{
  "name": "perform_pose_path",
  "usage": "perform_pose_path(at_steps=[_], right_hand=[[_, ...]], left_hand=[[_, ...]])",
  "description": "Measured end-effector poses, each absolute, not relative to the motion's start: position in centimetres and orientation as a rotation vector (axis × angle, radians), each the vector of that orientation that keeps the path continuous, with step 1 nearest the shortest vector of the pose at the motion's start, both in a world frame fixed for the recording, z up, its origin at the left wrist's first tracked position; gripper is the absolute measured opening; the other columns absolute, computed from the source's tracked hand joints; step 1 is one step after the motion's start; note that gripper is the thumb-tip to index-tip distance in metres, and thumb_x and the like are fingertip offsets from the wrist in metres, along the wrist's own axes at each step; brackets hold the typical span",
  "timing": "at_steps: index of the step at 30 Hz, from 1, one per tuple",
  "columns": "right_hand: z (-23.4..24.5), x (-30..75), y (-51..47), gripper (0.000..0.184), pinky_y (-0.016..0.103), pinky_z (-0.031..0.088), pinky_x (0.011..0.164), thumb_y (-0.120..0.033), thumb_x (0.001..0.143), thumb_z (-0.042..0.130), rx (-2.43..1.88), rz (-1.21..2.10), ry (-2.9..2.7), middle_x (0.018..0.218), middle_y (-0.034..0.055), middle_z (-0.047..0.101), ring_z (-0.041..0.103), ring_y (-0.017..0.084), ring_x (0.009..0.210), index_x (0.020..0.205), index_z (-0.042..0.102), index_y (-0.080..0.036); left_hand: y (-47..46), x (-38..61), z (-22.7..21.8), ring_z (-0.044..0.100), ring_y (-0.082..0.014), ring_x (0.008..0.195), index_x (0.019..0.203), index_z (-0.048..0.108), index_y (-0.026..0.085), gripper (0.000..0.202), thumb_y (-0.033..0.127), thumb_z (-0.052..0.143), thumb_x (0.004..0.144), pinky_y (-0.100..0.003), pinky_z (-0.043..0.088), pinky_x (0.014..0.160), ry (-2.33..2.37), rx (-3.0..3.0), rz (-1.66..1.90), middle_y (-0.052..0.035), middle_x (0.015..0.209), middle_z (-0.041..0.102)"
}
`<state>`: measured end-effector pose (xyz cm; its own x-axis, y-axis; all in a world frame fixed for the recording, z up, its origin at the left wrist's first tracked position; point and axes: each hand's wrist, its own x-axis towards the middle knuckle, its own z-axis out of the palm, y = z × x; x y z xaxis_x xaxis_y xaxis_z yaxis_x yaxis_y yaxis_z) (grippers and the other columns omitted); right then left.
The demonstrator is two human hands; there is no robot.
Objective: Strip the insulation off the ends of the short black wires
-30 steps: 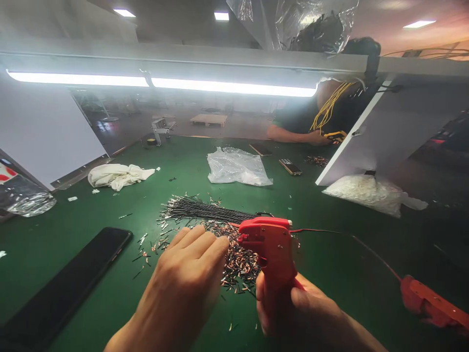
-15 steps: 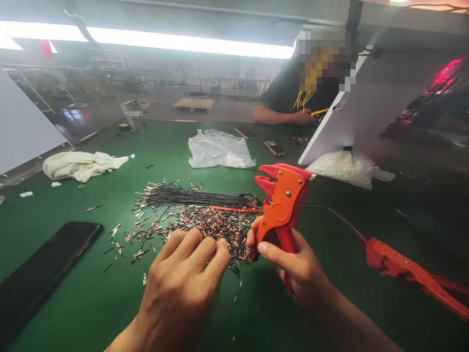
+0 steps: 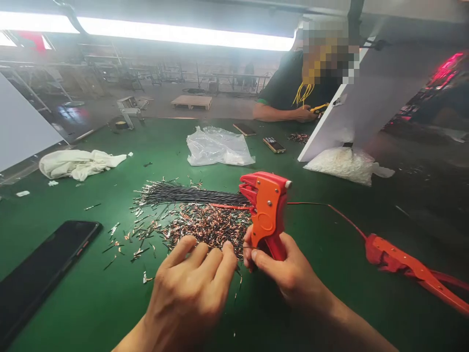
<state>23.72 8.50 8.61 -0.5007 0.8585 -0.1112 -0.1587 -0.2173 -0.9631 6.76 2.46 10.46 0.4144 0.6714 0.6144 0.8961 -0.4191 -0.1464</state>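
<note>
In my right hand [image 3: 280, 266] is an orange-red wire stripper [image 3: 266, 205], held upright by its handles with the jaws pointing left. A short dark wire end shows by that hand's thumb and forefinger. My left hand [image 3: 196, 278] hovers at the near edge of a heap of cut wire scraps [image 3: 212, 225], its fingers curled and close together; whatever they hold is hidden behind the hand. Beyond the heap lies a bundle of black wires [image 3: 194, 192] with stripped ends. A red wire [image 3: 230, 207] runs between the heap and the bundle, passing behind the stripper.
A second red stripper [image 3: 406, 261] lies at the right. A black phone [image 3: 51, 274] is at the left. Farther back are a white cloth [image 3: 80, 164], a clear plastic bag [image 3: 218, 146] and a filled bag [image 3: 340, 165] by a white panel [image 3: 351, 107]. A co-worker [image 3: 282, 93] sits opposite.
My right hand has brought the wire stripper left and slightly down, nearer my left hand. My left hand has shifted a little right. The view has tilted slightly.
</note>
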Motion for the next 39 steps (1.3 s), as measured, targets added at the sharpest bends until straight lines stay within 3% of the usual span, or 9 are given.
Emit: perform_pose_path(at_steps=[7,12,18,25,33,39], right_hand=[[8.5,23.9,9.0,0.028,0.033,0.046,0.076,-0.022,0.068,0.069,-0.821,1.828,-1.219,0.084,0.0003,0.060,0.056,0.016,0.078,0.093,0.056,-0.019],[8.3,24.0,8.8,0.024,0.035,0.045,0.079,-0.027,0.074,0.069,-0.831,1.812,-1.293,0.083,0.0010,0.059,0.055,0.017,0.079,0.093,0.057,-0.019],[8.7,23.9,8.7,0.018,0.031,0.045,0.067,-0.027,0.075,0.066,-0.858,1.799,-1.352,0.075,-0.0009,0.054,0.053,0.015,0.069,0.087,0.055,-0.018],[9.3,24.0,8.9,0.019,0.031,0.045,0.066,-0.028,0.077,0.065,-0.852,1.862,-1.413,0.077,-0.0010,0.052,0.052,0.014,0.068,0.087,0.053,-0.017],[9.2,24.2,8.8,0.018,0.032,0.041,0.068,-0.029,0.078,0.063,-0.869,1.865,-1.517,0.074,-0.0005,0.052,0.049,0.015,0.070,0.085,0.053,-0.016],[9.5,23.9,8.6,0.019,0.031,0.042,0.068,-0.028,0.075,0.066,-0.880,1.874,-1.516,0.074,-0.0014,0.053,0.050,0.014,0.068,0.083,0.052,-0.018]], left_hand=[[2.4,6.9,10.8,0.053,-0.0133,0.054,0.092,0.066,0.012,0.026,0.008,0.041,0.095,-0.033,0.038,0.072,-1.272,-2.174,-0.540,0.0030,0.059,0.060],[2.1,6.9,10.7,0.052,-0.0126,0.056,0.089,0.066,0.017,0.023,0.010,0.045,0.093,-0.032,0.039,0.075,-1.325,-2.116,-0.491,0.0033,0.059,0.057],[2.1,7.3,10.7,0.052,-0.0130,0.057,0.089,0.066,0.016,0.023,0.011,0.045,0.094,-0.031,0.038,0.076,-1.300,-2.119,-0.487,0.0026,0.059,0.057],[2.7,7.0,9.6,0.048,-0.0134,0.045,0.080,0.062,0.017,0.029,0.008,0.038,0.094,-0.031,0.029,0.057,-1.411,-2.398,-0.713,0.0044,0.054,0.056],[2.4,7.2,8.9,0.051,-0.0125,0.044,0.085,0.060,0.018,0.018,0.009,0.045,0.092,-0.029,0.029,0.054,-1.497,-2.381,-0.900,0.0057,0.052,0.058],[2.2,7.8,9.0,0.046,-0.0125,0.047,0.070,0.051,0.020,0.025,0.010,0.046,0.092,-0.027,0.032,0.050,-1.485,-2.436,-0.957,0.0035,0.056,0.054]])
